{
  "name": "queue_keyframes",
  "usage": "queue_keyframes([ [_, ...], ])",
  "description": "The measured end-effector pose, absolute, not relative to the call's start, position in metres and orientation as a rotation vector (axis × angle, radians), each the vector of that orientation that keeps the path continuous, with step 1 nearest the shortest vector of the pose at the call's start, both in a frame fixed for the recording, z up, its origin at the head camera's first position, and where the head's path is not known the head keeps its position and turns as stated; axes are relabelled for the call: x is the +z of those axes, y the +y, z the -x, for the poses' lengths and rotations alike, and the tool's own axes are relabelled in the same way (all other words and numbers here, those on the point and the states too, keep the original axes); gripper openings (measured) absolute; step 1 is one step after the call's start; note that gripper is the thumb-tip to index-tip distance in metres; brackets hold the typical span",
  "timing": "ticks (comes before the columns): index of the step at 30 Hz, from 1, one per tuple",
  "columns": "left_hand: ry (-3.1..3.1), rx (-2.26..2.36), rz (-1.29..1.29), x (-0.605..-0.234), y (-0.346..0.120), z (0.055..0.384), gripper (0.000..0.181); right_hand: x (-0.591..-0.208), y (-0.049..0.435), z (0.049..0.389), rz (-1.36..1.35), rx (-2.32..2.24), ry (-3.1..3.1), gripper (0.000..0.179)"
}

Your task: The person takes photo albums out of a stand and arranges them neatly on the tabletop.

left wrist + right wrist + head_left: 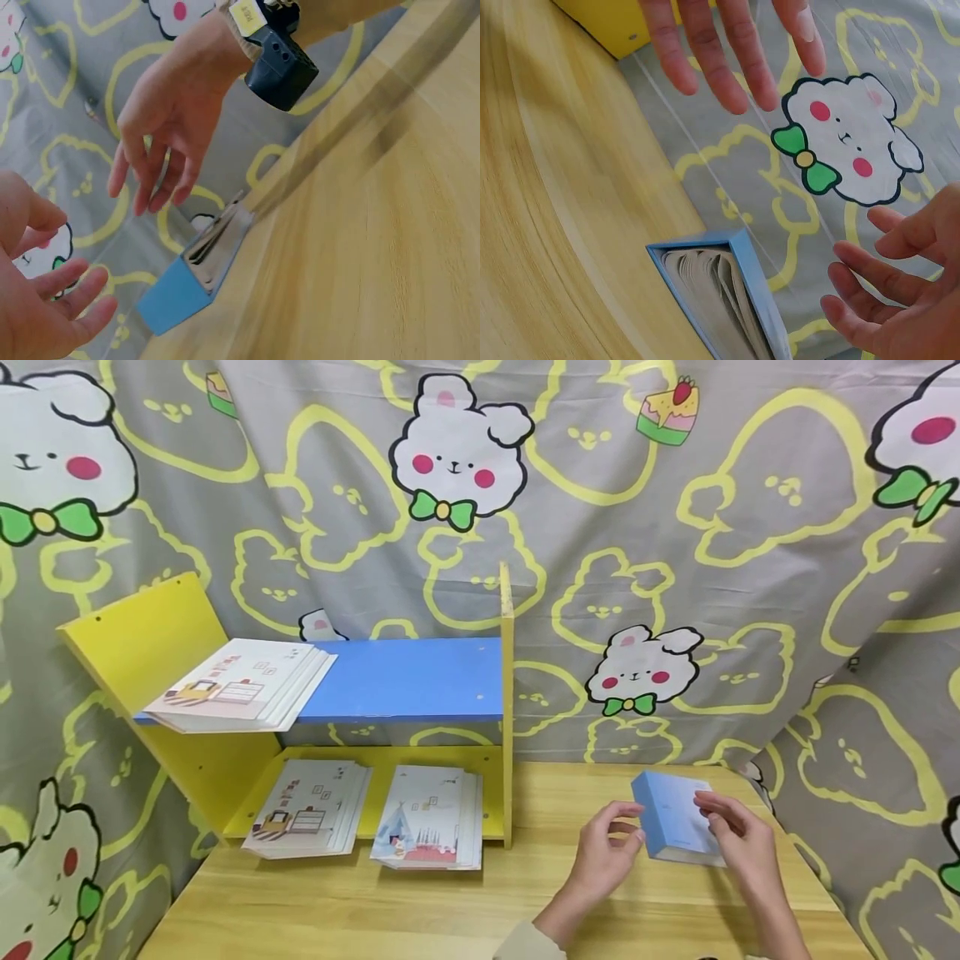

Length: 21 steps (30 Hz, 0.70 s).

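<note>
A thick book with a blue cover (681,817) lies on the wooden table at the right in the head view. My left hand (609,847) is beside the book's left edge, fingers relaxed and holding nothing. On the other side my right hand (738,839) hovers over the right part of the cover, its fingers loosely bent. Both wrist views show air between the hands and the blue book (718,289), whose wavy page edges face the camera. From the left wrist, the blue spine (176,296) shows below the two hands.
Left of the hands stands a yellow and blue shelf (405,681). One stack of white booklets (247,681) is on its upper board; two more, a left stack (311,806) and a right stack (423,818), are on the lower one. A patterned curtain (600,568) hangs behind the table (420,914).
</note>
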<state>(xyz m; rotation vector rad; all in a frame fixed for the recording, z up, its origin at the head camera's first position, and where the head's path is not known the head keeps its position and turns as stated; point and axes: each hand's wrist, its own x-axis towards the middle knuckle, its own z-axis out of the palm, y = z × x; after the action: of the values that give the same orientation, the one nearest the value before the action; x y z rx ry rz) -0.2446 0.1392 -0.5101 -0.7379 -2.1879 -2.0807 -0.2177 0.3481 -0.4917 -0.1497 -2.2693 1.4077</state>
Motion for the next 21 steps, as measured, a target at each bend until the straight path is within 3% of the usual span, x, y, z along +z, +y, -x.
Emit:
queue_keyframes([
  [21, -2.143, -1.993, 0.837, -0.484, 0.097, 0.230, 0.032, -0.469, 0.330, 0.211, -0.010, 1.514, -2.181, 0.032],
])
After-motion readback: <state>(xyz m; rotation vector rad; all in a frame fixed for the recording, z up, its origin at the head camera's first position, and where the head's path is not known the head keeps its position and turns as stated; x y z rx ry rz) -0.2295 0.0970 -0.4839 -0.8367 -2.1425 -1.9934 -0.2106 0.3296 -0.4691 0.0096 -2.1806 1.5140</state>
